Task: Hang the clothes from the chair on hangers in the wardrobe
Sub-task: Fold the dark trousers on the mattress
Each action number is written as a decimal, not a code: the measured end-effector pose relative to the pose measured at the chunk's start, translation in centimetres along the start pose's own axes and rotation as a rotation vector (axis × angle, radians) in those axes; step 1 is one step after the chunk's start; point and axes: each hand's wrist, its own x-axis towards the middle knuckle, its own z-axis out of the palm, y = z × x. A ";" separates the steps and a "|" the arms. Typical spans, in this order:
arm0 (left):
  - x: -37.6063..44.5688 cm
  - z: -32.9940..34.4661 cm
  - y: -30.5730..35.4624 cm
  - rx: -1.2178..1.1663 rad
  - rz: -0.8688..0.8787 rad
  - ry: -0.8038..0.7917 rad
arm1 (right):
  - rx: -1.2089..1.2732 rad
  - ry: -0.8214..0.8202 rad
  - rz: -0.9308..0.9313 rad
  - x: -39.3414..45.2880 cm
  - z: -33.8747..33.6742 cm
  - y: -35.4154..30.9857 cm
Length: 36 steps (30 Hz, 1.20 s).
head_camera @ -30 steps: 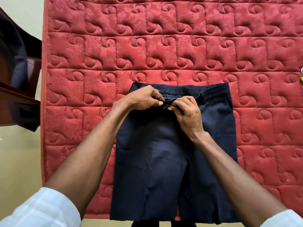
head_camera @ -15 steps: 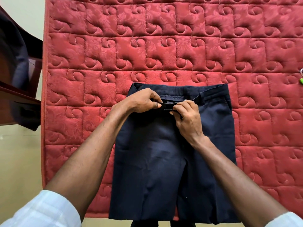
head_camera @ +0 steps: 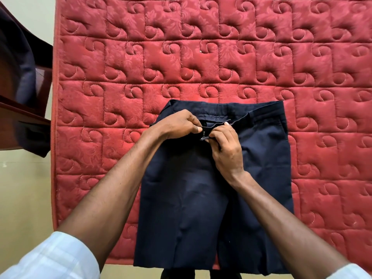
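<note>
A pair of navy-blue woven trousers (head_camera: 217, 188) is laid flat on a red quilted mattress (head_camera: 201, 57) with swirl stitching, the waistband toward twelve o'clock and the legs running off the near edge at six o'clock. The step in hand is judged to be the fastening of the waistband, a preparation before the garment is put on a hanger; neither a hanger nor the wardrobe is seen. The left side of the waistband is pinched by the left hand (head_camera: 177, 127), its fingers curled and the thumb pressed against the cloth at its three o'clock side. The right end is pinched by the right hand (head_camera: 225, 146), fingers curled tightly, the thumb tip pointing toward twelve o'clock. Between the two hands a small silver metal hook clasp (head_camera: 204, 133) is exposed; whether it is already engaged cannot be told. The next move is judged to call for the two ends to be drawn together and the hook seated squarely, with tension kept so that the cloth is not puckered. A dark wooden chair (head_camera: 22, 121) with dark cloth draped on it is seen at nine o'clock. Compared with the earlier frames, the hands have been set slightly lower on the waistband, and the clasp, formerly hidden between the fingers, is now uncovered; the trousers lie unmoved.
</note>
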 end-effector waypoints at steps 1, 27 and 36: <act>0.0 0.0 -0.1 -0.010 -0.003 -0.001 | 0.001 0.005 0.001 0.1 0.0 0.0; -0.2 -0.6 0.0 0.162 0.102 -0.072 | 0.009 -0.019 0.096 1.0 -0.8 0.9; -0.9 0.7 -0.8 0.140 0.097 0.081 | -0.091 -0.081 -0.056 0.2 -0.5 1.3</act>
